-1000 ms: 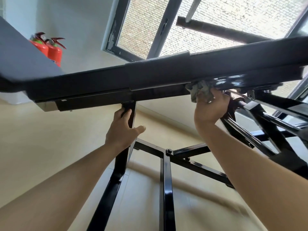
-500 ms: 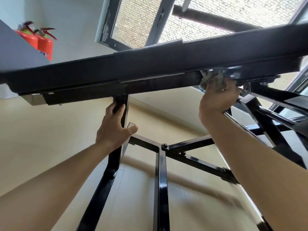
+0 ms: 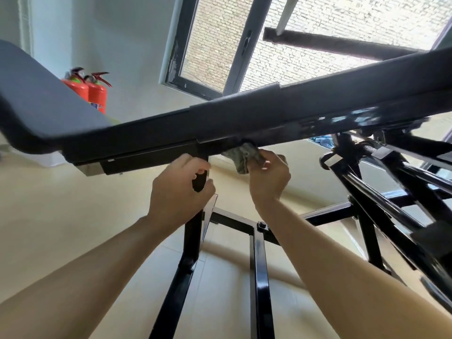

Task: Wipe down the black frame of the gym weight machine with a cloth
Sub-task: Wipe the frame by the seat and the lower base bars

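Now that the right hand point(image 3: 267, 178) has drawn the cloth point(image 3: 242, 156) back along the underside of the black frame point(image 3: 151, 159) to just beside the left hand point(image 3: 179, 192), that stretch looks wiped; this hand clamps the cloth tight, pressed to the frame above, while the left hand grips the upright post point(image 3: 193, 241).

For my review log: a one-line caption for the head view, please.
Right hand holds a grey cloth against the underside of the black frame; left hand grips the upright post.
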